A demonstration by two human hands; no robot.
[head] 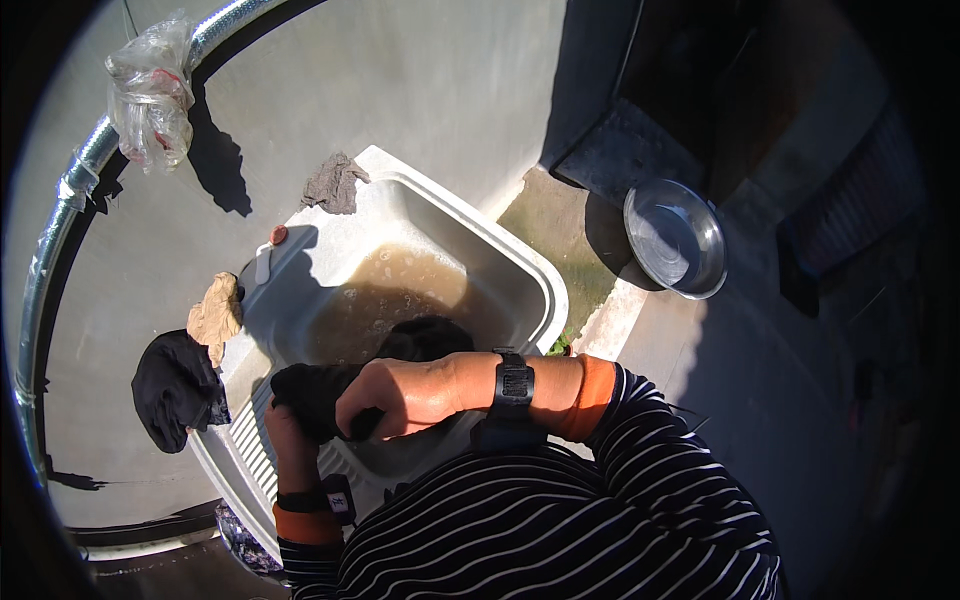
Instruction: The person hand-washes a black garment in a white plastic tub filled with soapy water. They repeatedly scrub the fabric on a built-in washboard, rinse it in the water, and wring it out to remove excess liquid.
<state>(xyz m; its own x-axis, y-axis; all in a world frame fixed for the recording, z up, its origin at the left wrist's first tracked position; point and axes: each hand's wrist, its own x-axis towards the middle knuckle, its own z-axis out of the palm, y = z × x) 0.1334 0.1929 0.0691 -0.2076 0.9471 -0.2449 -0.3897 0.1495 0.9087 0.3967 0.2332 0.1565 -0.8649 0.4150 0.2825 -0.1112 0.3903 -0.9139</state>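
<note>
Both my hands grip a wet black cloth [307, 390] above the ribbed washboard [255, 442] of a white laundry sink [555, 289]. My left hand [289, 435] holds its left end from beneath, partly hidden by the fabric. My right hand [397, 397] has its fingers closed on the other side, with a dark strap on the wrist. More black fabric [427, 337] hangs into the murky, foamy water [405, 277]; whether it is the same piece I cannot tell.
A black cloth [176, 390], a tan cloth [215, 309] and a grey cloth [334, 184] lie on the sink's rim, near a white-handled brush [262, 262]. A metal basin [675, 238] stands right of the sink. Plastic bags [154, 94] hang from a foil-wrapped pipe [37, 277] along the wall.
</note>
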